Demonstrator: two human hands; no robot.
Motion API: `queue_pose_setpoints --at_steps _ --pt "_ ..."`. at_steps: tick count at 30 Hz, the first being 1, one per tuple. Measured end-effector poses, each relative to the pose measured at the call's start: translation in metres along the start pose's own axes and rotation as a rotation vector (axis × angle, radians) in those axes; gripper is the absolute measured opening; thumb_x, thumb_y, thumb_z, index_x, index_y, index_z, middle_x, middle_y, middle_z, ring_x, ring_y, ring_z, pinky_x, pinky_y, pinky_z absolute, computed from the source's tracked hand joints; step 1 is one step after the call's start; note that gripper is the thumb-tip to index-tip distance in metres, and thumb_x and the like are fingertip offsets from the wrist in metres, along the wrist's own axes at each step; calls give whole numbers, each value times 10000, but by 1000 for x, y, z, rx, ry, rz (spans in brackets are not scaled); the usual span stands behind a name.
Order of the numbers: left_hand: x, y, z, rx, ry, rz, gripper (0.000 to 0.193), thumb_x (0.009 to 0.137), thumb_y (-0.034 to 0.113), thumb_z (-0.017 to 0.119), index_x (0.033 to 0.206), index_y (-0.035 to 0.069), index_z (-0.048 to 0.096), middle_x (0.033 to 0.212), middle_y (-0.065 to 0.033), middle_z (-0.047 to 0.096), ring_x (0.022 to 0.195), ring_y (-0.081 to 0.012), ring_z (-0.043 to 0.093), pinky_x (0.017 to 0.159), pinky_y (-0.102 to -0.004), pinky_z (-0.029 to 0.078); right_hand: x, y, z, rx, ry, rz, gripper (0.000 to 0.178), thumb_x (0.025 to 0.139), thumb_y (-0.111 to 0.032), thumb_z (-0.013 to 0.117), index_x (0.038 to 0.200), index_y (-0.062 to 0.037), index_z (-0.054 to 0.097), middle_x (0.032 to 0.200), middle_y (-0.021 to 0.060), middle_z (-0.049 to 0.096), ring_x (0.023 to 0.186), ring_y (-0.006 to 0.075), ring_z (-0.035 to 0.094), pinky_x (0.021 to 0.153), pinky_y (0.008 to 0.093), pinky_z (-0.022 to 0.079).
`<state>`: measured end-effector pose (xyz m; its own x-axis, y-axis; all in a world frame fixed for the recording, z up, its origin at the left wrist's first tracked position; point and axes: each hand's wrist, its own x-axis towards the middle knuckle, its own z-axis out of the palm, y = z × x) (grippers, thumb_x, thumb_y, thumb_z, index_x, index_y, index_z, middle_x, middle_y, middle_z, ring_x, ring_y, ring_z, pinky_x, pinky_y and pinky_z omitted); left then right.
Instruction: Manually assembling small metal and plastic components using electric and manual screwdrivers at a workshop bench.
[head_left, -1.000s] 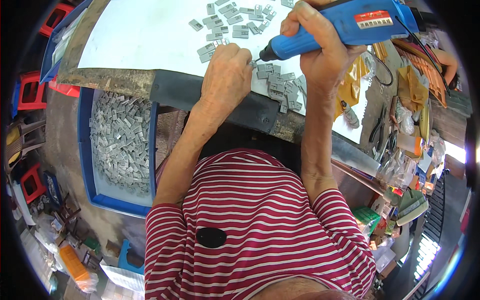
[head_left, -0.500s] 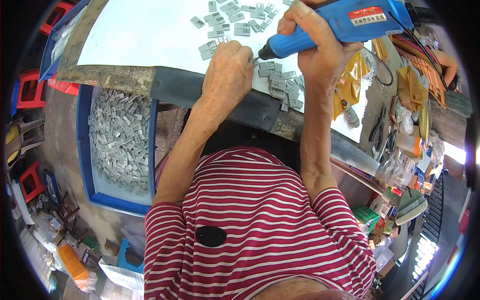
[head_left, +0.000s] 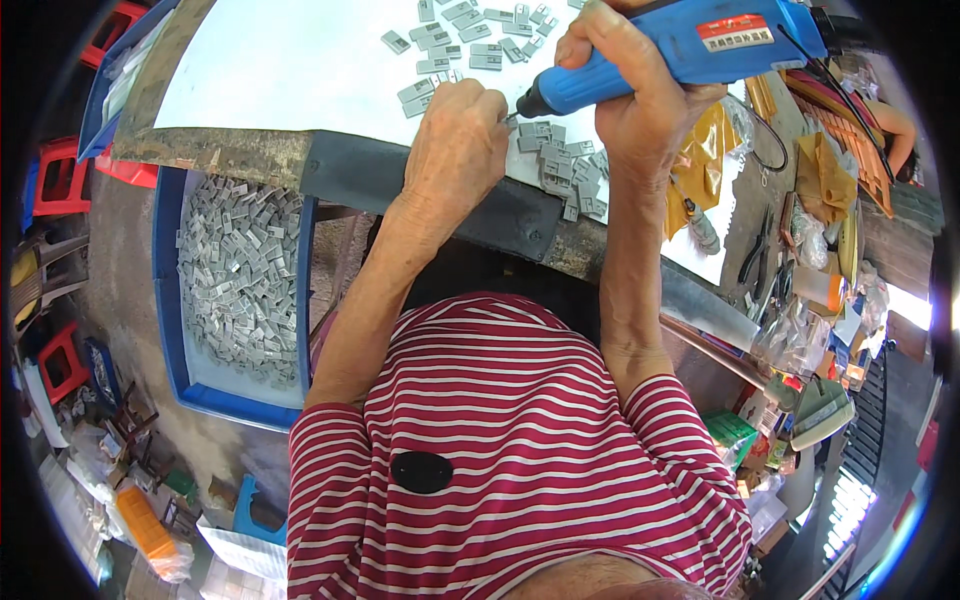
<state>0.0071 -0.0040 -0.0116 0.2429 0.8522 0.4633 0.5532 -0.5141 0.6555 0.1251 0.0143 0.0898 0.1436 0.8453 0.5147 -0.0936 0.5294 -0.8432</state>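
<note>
My right hand point(head_left: 640, 105) is wrapped round a blue electric screwdriver point(head_left: 680, 45) with a black nose. Its nose points down and left, with the bit close to the fingertips of my left hand point(head_left: 455, 140). That left hand is closed in a pinch at the table's near edge; whatever it grips is hidden behind the fingers. Small grey metal pencil sharpeners point(head_left: 487, 57) lie scattered on the white sheet point(head_left: 270, 75) beyond my hands. Another heap of sharpeners point(head_left: 562, 165) sits between my two wrists, near the edge.
Below the table at left, a blue tray point(head_left: 235, 397) is full of grey sharpeners. To the right lie yellow wrapping point(head_left: 708, 150), pliers point(head_left: 755, 250) and plastic bags. A power cord leads off from the screwdriver. Red stools point(head_left: 62, 180) stand at far left.
</note>
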Motion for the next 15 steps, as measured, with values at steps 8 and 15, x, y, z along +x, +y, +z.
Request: queue_pose_setpoints --at_steps 8,15 --pt "0 0 1 -25 3 -43 73 683 -21 602 736 -10 553 736 -152 518 776 -334 509 699 -408 435 -1 3 -1 -4 -53 -45 161 719 -49 629 851 16 564 627 77 579 516 148 572 489 266 463" --pt "0 0 2 -56 12 -117 76 680 -6 604 728 -4 546 725 -152 520 771 -340 514 694 -417 440 0 5 -1 31 -148 61 207 672 25 658 849 -21 561 647 71 585 510 138 573 461 244 456"
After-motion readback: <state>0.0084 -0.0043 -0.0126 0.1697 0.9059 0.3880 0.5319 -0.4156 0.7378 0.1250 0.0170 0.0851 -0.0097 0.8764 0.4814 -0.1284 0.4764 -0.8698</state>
